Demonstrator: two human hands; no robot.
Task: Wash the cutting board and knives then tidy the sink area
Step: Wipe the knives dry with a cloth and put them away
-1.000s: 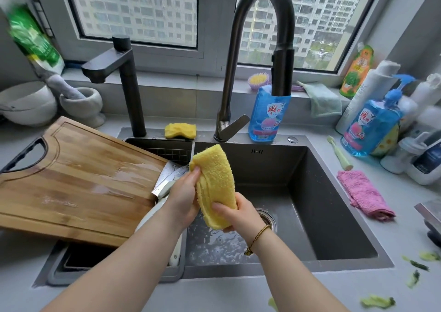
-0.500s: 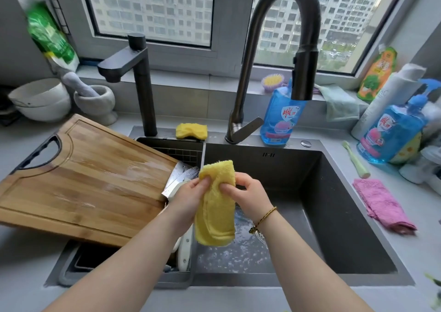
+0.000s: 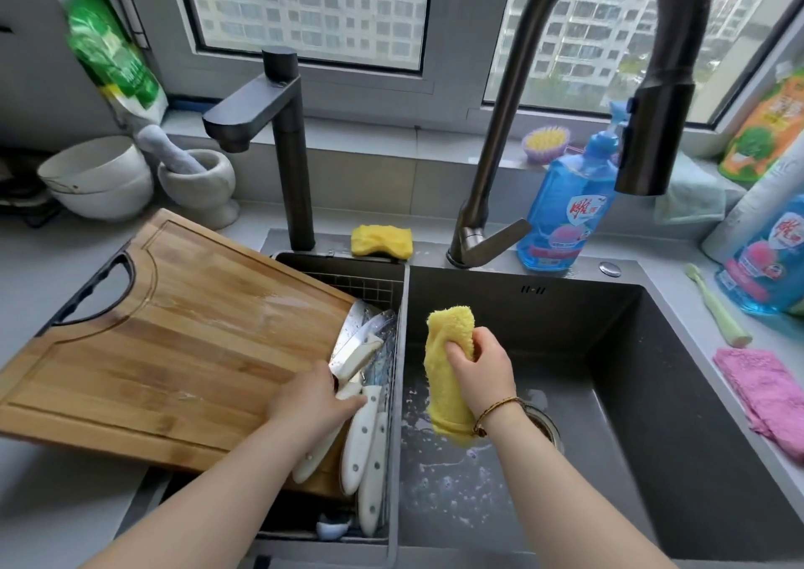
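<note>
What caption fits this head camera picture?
Right hand holds a yellow cloth over the sink; left hand grips a knife.

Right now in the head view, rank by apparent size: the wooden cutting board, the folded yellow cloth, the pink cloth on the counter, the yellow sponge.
Largest: wooden cutting board.
Next: yellow cloth and pink cloth look alike; the pink one runs off frame, so they are unranked.
Smallest: yellow sponge.
</note>
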